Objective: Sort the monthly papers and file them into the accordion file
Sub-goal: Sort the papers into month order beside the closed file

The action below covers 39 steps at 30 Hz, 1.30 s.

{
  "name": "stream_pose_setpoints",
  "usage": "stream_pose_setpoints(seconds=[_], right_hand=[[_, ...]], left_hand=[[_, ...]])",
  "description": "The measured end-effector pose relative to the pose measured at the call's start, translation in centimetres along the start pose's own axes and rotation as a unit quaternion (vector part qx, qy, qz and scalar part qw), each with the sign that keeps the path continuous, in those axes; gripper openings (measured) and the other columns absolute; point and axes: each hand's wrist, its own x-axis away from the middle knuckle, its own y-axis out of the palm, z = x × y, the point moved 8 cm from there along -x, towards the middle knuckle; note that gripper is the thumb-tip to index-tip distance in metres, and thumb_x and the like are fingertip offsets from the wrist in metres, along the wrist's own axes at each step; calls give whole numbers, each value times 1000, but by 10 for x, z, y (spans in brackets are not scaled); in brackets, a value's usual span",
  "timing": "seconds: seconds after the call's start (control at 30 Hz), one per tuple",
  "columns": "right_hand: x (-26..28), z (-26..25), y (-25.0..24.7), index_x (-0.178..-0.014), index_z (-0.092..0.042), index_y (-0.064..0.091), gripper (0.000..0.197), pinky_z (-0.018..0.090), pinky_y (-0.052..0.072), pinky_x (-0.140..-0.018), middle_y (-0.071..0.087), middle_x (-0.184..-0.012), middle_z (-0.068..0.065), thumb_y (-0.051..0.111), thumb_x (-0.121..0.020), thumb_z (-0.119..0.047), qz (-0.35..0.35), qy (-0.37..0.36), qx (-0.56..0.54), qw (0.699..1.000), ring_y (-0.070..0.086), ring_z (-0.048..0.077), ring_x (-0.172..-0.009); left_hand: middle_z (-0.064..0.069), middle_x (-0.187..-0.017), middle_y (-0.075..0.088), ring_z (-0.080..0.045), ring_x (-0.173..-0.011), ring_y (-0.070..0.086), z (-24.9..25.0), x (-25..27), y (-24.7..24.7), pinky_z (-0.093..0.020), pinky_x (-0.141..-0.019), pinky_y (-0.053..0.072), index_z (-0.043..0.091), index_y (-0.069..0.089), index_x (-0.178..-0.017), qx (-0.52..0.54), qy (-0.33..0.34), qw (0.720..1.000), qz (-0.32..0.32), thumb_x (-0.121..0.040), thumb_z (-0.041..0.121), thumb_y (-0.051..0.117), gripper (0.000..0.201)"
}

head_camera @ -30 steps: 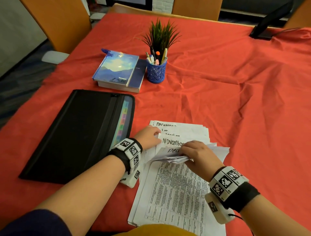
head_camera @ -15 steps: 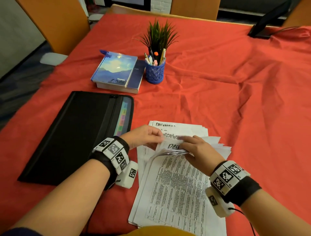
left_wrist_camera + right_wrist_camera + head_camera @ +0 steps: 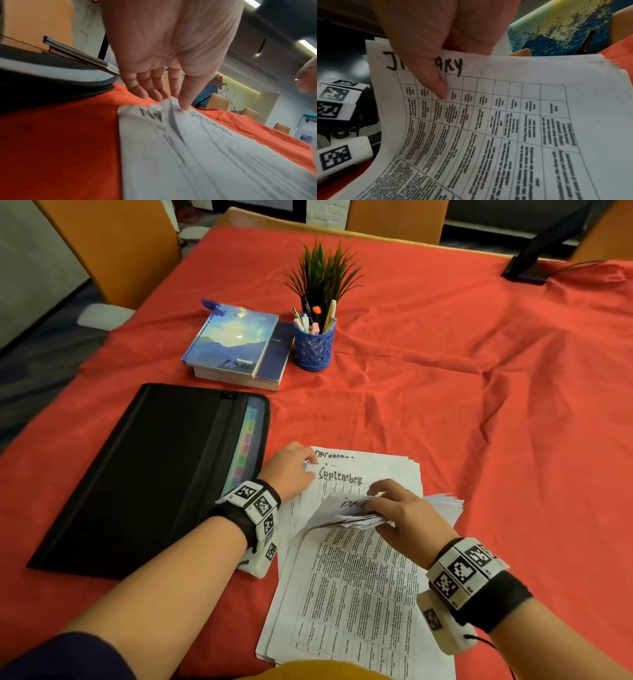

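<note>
A stack of printed papers (image 3: 356, 594) lies on the red cloth in front of me. My right hand (image 3: 404, 515) grips a bundle of sheets (image 3: 342, 513) bent back off the stack. In the right wrist view my thumb (image 3: 436, 81) presses on a sheet headed January (image 3: 505, 121). My left hand (image 3: 291, 467) pinches the top left corner of the sheet headed September (image 3: 342, 479). The left wrist view shows that corner (image 3: 169, 115) curled up between my thumb and fingers (image 3: 171, 102). The black accordion file (image 3: 147, 474) lies flat to the left, its coloured tabs (image 3: 245, 446) showing.
Two stacked notebooks (image 3: 239, 344) and a blue pen cup (image 3: 313, 345) with a small plant (image 3: 323, 272) stand behind the file. Orange chairs (image 3: 113, 244) line the far side. A black stand (image 3: 537, 258) sits at the far right corner.
The sheet on top under my left hand read November; now the September sheet shows there. My left hand shifted along the top left corner. The right hand kept its bundle lifted.
</note>
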Motion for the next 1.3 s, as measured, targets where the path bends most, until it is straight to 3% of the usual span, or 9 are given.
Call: stream_pose_setpoints(seconds=[0.2, 0.33, 0.63, 0.7, 0.8, 1.0, 1.1, 1.17, 1.3], right_hand=[[1, 2, 2, -87, -11, 65, 36, 20, 44, -65, 50, -126, 18, 67, -59, 12, 7, 16, -25, 1000, 62, 20, -68], [-3, 2, 4, -86, -9, 65, 33, 31, 53, -66, 48, -132, 19, 64, -61, 12, 5, 16, -21, 1000, 65, 27, -78], [-2, -3, -6, -84, -21, 67, 28, 41, 39, -86, 65, -93, -5, 69, -60, -6, 74, -16, 83, 994, 45, 23, -100], [0, -4, -6, -85, -21, 68, 29, 46, 40, -91, 65, -89, -6, 68, -61, -6, 63, -22, 80, 995, 49, 23, -101], [3, -6, -3, -86, -14, 67, 28, 36, 53, -73, 63, -94, 3, 63, -62, 1, 35, -24, 11, 999, 61, 24, -83], [-3, 0, 0, -86, -13, 67, 35, 18, 44, -75, 47, -135, 15, 67, -60, 11, 1, 5, -22, 1000, 64, 16, -84], [-6, -3, 0, -87, -17, 68, 34, 29, 48, -74, 67, -105, 1, 69, -61, 5, 13, -28, 18, 999, 58, 24, -80], [-5, -4, -5, -84, -22, 67, 22, 31, 42, -77, 68, -87, -11, 61, -68, -9, 30, -31, 48, 998, 52, 21, -84], [0, -7, -6, -77, -22, 68, 12, 36, 41, -87, 66, -77, -13, 57, -71, -19, 15, -41, 56, 997, 54, 17, -92]], left_hand=[[1, -68, 50, -14, -57, 43, 10, 16, -5, -27, -53, 36, 21, 51, -89, 150, -8, 987, -51, -90, 17, 54, 5], [-30, -88, 64, -25, -71, 57, 11, 23, -2, -47, -65, 50, 34, 50, -90, 269, -6, 960, -79, -77, 17, 68, 28], [8, -98, 65, 2, -82, 61, 13, 25, -4, -11, -70, 49, 15, 54, -108, 297, -6, 954, -41, -71, 6, 79, 45], [5, -103, 64, -4, -90, 61, 6, 24, -4, -14, -77, 49, 15, 56, -108, 306, -17, 951, -35, -77, 6, 74, 38], [-11, -102, 67, -22, -91, 66, -5, 27, -2, -27, -73, 55, 13, 54, -111, 378, -63, 922, -50, -85, -7, 58, 33], [-17, -100, 68, -20, -83, 64, 12, 38, 8, -24, -67, 53, 15, 63, -102, 412, -44, 894, -168, -90, 0, 55, 21], [-9, -91, 69, -16, -77, 65, 20, 42, 10, -22, -69, 54, 10, 66, -100, 422, -35, 879, -218, -95, 13, 51, 16], [-9, -96, 72, -19, -87, 68, 11, 36, 3, -25, -75, 53, 7, 66, -101, 424, -60, 886, -176, -97, 25, 47, 26], [0, -93, 65, -16, -92, 57, -26, 17, -15, -23, -72, 44, 5, 67, -99, 216, -93, 972, -3, -94, 17, 52, 20]])
